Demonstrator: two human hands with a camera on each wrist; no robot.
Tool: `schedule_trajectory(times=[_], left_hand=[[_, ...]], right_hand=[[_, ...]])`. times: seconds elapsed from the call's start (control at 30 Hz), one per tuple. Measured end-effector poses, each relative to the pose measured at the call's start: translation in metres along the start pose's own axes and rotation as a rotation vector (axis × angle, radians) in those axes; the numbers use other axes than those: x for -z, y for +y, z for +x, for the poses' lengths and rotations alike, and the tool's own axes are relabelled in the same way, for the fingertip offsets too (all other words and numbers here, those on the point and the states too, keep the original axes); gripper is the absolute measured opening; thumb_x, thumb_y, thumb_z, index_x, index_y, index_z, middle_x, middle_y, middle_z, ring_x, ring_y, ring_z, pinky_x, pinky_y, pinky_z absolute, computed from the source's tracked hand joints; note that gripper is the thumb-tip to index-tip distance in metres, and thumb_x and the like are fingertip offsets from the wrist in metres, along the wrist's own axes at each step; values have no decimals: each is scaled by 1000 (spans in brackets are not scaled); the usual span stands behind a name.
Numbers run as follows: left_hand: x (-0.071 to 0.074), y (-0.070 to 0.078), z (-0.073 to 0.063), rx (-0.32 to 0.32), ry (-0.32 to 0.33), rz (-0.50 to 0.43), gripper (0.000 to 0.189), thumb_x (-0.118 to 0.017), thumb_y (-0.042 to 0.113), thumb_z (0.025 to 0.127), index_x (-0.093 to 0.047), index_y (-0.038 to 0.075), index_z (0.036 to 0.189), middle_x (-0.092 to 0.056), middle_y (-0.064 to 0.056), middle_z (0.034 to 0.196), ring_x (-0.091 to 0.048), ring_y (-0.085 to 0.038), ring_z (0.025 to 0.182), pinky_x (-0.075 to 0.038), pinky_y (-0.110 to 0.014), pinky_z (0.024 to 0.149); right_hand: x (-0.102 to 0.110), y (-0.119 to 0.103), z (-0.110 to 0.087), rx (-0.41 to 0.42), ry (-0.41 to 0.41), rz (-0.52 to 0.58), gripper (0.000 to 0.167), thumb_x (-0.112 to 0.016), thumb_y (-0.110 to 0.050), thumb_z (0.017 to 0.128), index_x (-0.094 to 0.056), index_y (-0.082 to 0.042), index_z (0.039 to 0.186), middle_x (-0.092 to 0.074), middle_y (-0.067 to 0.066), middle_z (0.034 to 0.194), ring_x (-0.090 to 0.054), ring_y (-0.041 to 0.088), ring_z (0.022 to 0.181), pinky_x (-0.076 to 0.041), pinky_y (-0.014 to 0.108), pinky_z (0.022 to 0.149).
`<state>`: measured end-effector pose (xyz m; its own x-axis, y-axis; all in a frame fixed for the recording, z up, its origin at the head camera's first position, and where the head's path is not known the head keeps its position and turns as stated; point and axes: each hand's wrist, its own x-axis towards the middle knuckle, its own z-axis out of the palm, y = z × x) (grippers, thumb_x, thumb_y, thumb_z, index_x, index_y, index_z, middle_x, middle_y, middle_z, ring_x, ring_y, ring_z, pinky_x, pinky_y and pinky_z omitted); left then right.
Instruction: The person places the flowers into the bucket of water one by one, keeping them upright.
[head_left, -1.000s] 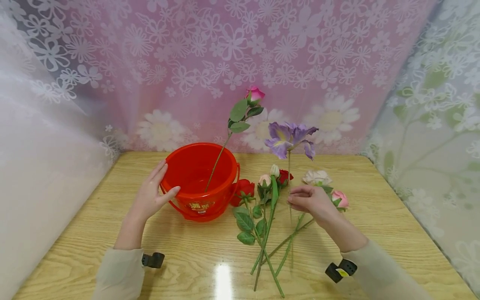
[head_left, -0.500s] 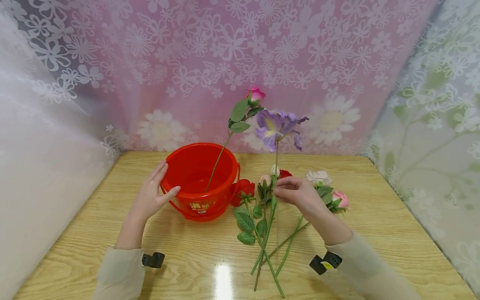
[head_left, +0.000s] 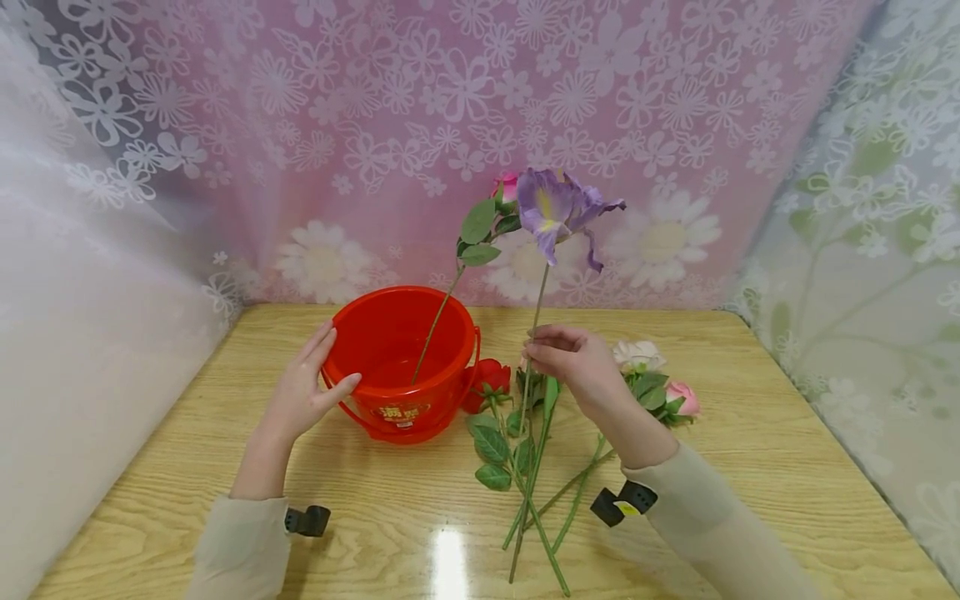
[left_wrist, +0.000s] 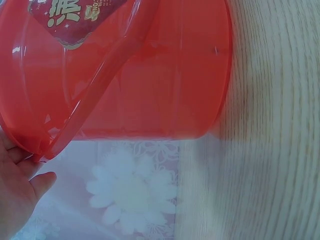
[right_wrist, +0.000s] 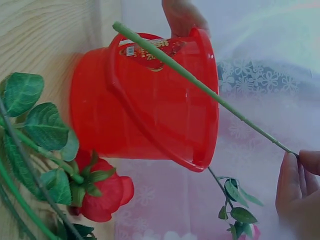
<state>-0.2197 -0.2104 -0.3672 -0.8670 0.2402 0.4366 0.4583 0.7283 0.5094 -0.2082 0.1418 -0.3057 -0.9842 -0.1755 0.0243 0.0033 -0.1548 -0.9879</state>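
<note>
A red bucket [head_left: 408,407] stands on the wooden table, its handle hanging down. At its left rim my left hand [head_left: 298,390] rests with fingers and thumb spread and nearly straight; the left wrist view has the fingers [left_wrist: 20,155] beside the rim and handle joint. One pink rose [head_left: 507,188] leans inside the bucket, its stem [head_left: 438,321] against the rim. My right hand [head_left: 581,367] pinches the stem of a purple iris [head_left: 558,212] between thumb and fingertips, bloom up. In the right wrist view the lower stem [right_wrist: 185,72] slants across in front of the bucket.
Right of the bucket lie a red rose [head_left: 489,383] and several other stems, crossing toward the table's front. A white flower [head_left: 639,356] and a light pink rose [head_left: 681,399] lie further right. Floral curtains [head_left: 420,108] close off the back and sides.
My right hand has moved left and upward with the iris, toward the bucket; the bloom now overlaps the pink rose in view. The left hand and bucket have stayed put.
</note>
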Motion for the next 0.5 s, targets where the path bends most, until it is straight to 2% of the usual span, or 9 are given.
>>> schedule_trajectory(times=[0.13,0.3,0.5], left_hand=[[-1,-1,0,-1,2,3,75,-59,38,81,-30,-7,134,-22,-15,143,-23,-35,127,-28,-58,92],[-1,-2,1,0,6,9,75,-59,38,82,-30,-7,134,-22,-15,143,-24,-36,126,-30,-58,92],[-1,-1,1,0,6,12,74,-59,38,81,-31,-7,134,-23,-15,142,-24,-36,126,-30,-57,92]], right_hand=[[-5,-7,3,25,13,66,16,-55,5,83,-57,-2,97,-59,3,83,-61,14,79,-50,24,73],[-11,-16,6,62,42,171,17,-50,9,84,-58,-5,88,-61,1,77,-61,14,76,-50,22,71],[-17,-29,11,131,61,261,23,-52,10,83,-63,-10,78,-62,2,75,-62,13,72,-50,22,71]])
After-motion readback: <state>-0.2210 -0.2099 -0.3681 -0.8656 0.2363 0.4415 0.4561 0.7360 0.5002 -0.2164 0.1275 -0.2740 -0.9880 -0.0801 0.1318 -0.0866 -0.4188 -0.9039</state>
